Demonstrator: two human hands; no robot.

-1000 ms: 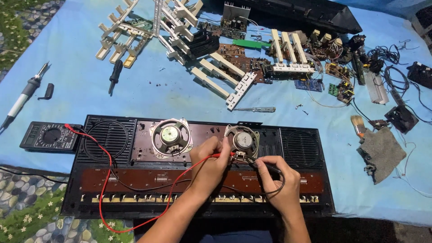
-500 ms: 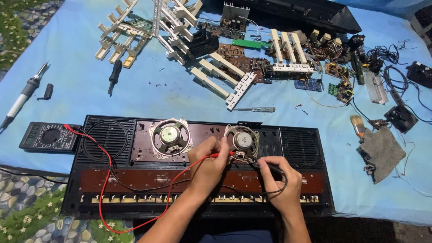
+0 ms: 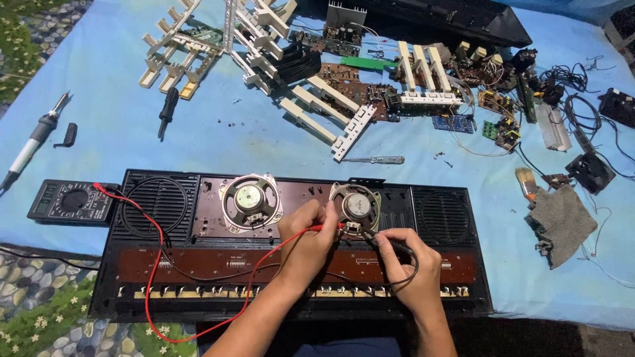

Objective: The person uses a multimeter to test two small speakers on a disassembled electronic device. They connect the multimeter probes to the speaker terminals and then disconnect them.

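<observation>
Nothing shifted; hands pinching probes on speaker, apparently touching; blue cloth cluttered.

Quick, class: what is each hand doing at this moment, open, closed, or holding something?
Left hand: closed on the red probe, tip at the right speaker.
Right hand: closed on the black probe, at the same speaker.

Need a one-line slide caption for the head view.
Left hand holds the red probe and right hand the black probe at the right speaker, multimeter alongside.
</observation>
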